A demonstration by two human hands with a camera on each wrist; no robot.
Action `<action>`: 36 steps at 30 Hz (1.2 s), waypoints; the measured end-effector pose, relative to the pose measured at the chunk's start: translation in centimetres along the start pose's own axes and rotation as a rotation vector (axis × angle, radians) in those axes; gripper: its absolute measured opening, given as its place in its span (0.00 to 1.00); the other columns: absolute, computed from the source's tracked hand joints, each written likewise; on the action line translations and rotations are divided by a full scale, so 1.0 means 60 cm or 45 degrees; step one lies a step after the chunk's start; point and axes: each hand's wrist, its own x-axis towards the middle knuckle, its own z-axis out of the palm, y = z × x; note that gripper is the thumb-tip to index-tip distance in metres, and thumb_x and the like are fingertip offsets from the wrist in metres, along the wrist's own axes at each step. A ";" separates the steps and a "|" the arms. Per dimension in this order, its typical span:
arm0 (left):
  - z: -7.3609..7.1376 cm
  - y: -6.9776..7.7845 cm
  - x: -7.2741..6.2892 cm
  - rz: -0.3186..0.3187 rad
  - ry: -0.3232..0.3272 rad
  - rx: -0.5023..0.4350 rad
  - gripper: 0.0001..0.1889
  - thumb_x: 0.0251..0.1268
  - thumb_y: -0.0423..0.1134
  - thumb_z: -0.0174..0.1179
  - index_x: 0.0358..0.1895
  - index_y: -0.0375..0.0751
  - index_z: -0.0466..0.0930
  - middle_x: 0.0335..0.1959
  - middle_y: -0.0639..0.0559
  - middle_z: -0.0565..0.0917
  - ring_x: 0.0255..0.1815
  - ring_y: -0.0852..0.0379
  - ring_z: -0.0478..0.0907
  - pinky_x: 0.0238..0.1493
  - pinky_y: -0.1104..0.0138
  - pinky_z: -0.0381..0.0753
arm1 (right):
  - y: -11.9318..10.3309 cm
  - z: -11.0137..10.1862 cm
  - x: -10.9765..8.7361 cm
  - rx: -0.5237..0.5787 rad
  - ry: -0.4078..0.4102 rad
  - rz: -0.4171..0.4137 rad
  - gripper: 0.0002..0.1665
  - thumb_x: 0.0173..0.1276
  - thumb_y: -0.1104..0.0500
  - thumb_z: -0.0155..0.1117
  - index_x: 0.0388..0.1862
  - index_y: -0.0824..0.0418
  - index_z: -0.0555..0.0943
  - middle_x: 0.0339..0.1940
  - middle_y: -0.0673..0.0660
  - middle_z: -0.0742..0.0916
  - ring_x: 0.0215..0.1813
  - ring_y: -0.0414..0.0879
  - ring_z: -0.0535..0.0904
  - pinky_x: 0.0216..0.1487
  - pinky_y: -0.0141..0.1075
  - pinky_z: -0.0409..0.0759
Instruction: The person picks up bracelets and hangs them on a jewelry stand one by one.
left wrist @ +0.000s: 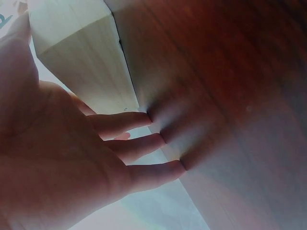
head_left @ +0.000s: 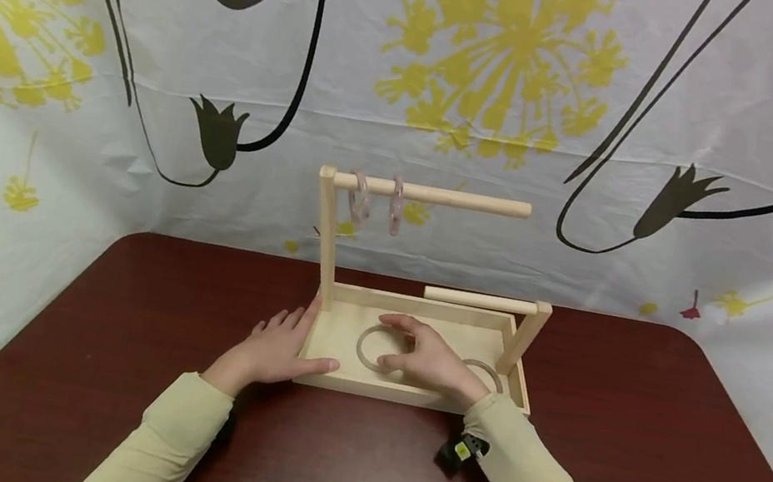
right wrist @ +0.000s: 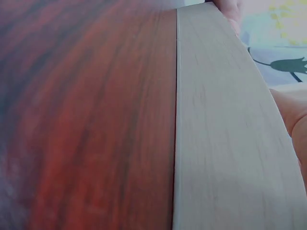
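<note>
A pale wooden stand has a shallow tray (head_left: 341, 335) as its base. My right hand (head_left: 432, 358) reaches into it, thumb and index finger curled at opposite sides of a greyish bangle (head_left: 361, 345) lying flat on the tray floor. A second bangle (head_left: 484, 364) lies at the tray's right, partly hidden by my right wrist. At the tray's left end, my left hand (head_left: 271, 349) rests with fingers spread, its thumb along the front rim. In the left wrist view, its fingertips (left wrist: 156, 179) touch the table. The right wrist view mostly shows the tray's front wall (right wrist: 230, 124).
Two pinkish bangles, one on the left (head_left: 359, 199) and one beside it (head_left: 396, 205), hang on the tall upper bar (head_left: 469, 201). A lower bar (head_left: 479, 299) stands at the right. The dark red table (head_left: 109, 366) meets a patterned curtain (head_left: 354, 59) behind.
</note>
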 end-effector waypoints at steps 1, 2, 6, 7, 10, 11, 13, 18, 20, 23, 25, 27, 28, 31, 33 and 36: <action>0.000 0.000 0.000 -0.001 -0.002 0.002 0.56 0.60 0.68 0.55 0.78 0.41 0.34 0.73 0.31 0.55 0.71 0.28 0.52 0.62 0.35 0.53 | 0.000 0.000 0.000 -0.006 -0.014 0.010 0.38 0.55 0.64 0.72 0.66 0.67 0.72 0.61 0.62 0.78 0.62 0.56 0.72 0.64 0.50 0.65; 0.000 0.000 0.000 -0.001 -0.004 0.003 0.56 0.61 0.68 0.55 0.78 0.41 0.34 0.73 0.31 0.55 0.71 0.28 0.51 0.62 0.35 0.53 | -0.001 0.000 0.000 -0.015 -0.026 0.021 0.39 0.54 0.65 0.73 0.66 0.66 0.71 0.61 0.61 0.78 0.62 0.56 0.71 0.64 0.49 0.65; 0.000 0.000 -0.002 0.003 -0.009 -0.003 0.56 0.61 0.68 0.55 0.78 0.41 0.33 0.73 0.30 0.54 0.71 0.28 0.51 0.62 0.34 0.52 | 0.000 0.002 0.002 -0.078 -0.069 0.033 0.42 0.52 0.66 0.75 0.67 0.63 0.71 0.64 0.60 0.76 0.64 0.54 0.70 0.63 0.48 0.65; 0.000 0.000 -0.002 0.004 -0.013 0.000 0.56 0.61 0.69 0.55 0.78 0.41 0.33 0.73 0.30 0.54 0.71 0.28 0.51 0.62 0.34 0.52 | 0.001 0.002 0.002 -0.091 -0.078 0.030 0.42 0.52 0.67 0.75 0.68 0.62 0.71 0.64 0.60 0.75 0.64 0.53 0.69 0.63 0.48 0.65; -0.001 0.000 -0.001 0.009 -0.012 -0.003 0.56 0.61 0.68 0.55 0.78 0.39 0.34 0.73 0.30 0.54 0.71 0.28 0.51 0.62 0.34 0.52 | 0.002 0.003 0.005 -0.128 -0.112 -0.018 0.42 0.52 0.68 0.73 0.68 0.63 0.70 0.67 0.62 0.73 0.67 0.55 0.67 0.63 0.50 0.65; -0.002 0.000 0.000 0.006 -0.015 -0.001 0.56 0.61 0.68 0.55 0.78 0.39 0.34 0.73 0.30 0.54 0.71 0.28 0.50 0.62 0.34 0.52 | 0.002 0.004 0.006 -0.135 -0.124 -0.033 0.43 0.52 0.68 0.73 0.68 0.63 0.70 0.68 0.62 0.72 0.68 0.56 0.65 0.63 0.50 0.63; -0.002 0.000 0.000 0.009 -0.010 0.003 0.56 0.61 0.68 0.55 0.78 0.39 0.34 0.73 0.30 0.54 0.71 0.28 0.51 0.62 0.34 0.52 | 0.002 0.005 0.009 -0.168 -0.139 -0.077 0.43 0.51 0.68 0.73 0.68 0.65 0.69 0.69 0.64 0.71 0.69 0.58 0.63 0.65 0.52 0.61; -0.003 0.001 -0.001 0.015 -0.004 0.004 0.55 0.61 0.67 0.55 0.78 0.38 0.34 0.73 0.31 0.55 0.70 0.28 0.52 0.62 0.34 0.53 | -0.004 0.011 0.013 -0.291 -0.136 -0.141 0.45 0.50 0.66 0.75 0.68 0.68 0.69 0.67 0.65 0.72 0.69 0.60 0.63 0.68 0.53 0.57; -0.003 0.002 -0.002 0.014 -0.006 0.006 0.55 0.62 0.67 0.55 0.78 0.38 0.34 0.73 0.31 0.55 0.70 0.28 0.52 0.62 0.34 0.53 | -0.006 0.014 0.014 -0.350 -0.130 -0.154 0.45 0.50 0.65 0.76 0.68 0.69 0.69 0.66 0.64 0.74 0.68 0.59 0.65 0.67 0.51 0.60; -0.004 0.003 -0.003 0.012 -0.003 0.005 0.55 0.62 0.67 0.55 0.78 0.38 0.35 0.73 0.30 0.55 0.70 0.27 0.52 0.61 0.34 0.53 | -0.007 0.017 0.017 -0.425 -0.123 -0.192 0.45 0.50 0.64 0.77 0.67 0.70 0.69 0.63 0.63 0.77 0.66 0.58 0.68 0.66 0.49 0.62; -0.004 0.003 -0.005 0.009 0.000 0.008 0.55 0.62 0.67 0.56 0.78 0.38 0.35 0.72 0.30 0.55 0.70 0.27 0.52 0.62 0.34 0.54 | -0.007 0.019 0.019 -0.451 -0.121 -0.211 0.45 0.50 0.64 0.77 0.67 0.70 0.69 0.62 0.63 0.78 0.65 0.57 0.69 0.65 0.48 0.64; -0.005 0.004 -0.006 0.011 0.005 0.005 0.55 0.62 0.66 0.56 0.78 0.37 0.35 0.72 0.29 0.56 0.70 0.27 0.53 0.61 0.34 0.54 | -0.007 0.020 0.020 -0.441 -0.121 -0.214 0.45 0.50 0.63 0.78 0.67 0.70 0.70 0.62 0.62 0.78 0.64 0.56 0.70 0.65 0.47 0.64; -0.005 0.004 -0.006 0.012 0.007 0.006 0.55 0.62 0.66 0.56 0.78 0.37 0.35 0.72 0.29 0.56 0.70 0.27 0.53 0.61 0.34 0.54 | -0.007 0.020 0.021 -0.427 -0.120 -0.208 0.45 0.50 0.62 0.77 0.67 0.70 0.70 0.62 0.62 0.78 0.64 0.56 0.70 0.65 0.47 0.64; -0.005 0.005 -0.007 0.012 0.008 0.002 0.55 0.62 0.66 0.56 0.78 0.37 0.36 0.72 0.29 0.57 0.70 0.27 0.54 0.61 0.34 0.54 | -0.006 0.019 0.020 -0.359 -0.108 -0.183 0.45 0.51 0.59 0.77 0.67 0.69 0.70 0.62 0.61 0.78 0.64 0.54 0.70 0.64 0.46 0.65; -0.005 0.005 -0.008 0.013 0.006 0.000 0.55 0.62 0.66 0.56 0.78 0.37 0.36 0.72 0.29 0.57 0.70 0.27 0.54 0.61 0.34 0.54 | -0.005 0.018 0.020 -0.304 -0.094 -0.177 0.45 0.51 0.57 0.76 0.67 0.69 0.70 0.62 0.61 0.78 0.63 0.53 0.71 0.63 0.46 0.66; -0.004 0.005 -0.007 0.016 0.006 0.002 0.56 0.61 0.67 0.56 0.78 0.37 0.36 0.71 0.28 0.56 0.70 0.27 0.53 0.61 0.34 0.54 | -0.006 0.016 0.019 -0.252 -0.071 -0.185 0.45 0.51 0.56 0.76 0.68 0.68 0.70 0.61 0.62 0.78 0.60 0.53 0.72 0.62 0.47 0.67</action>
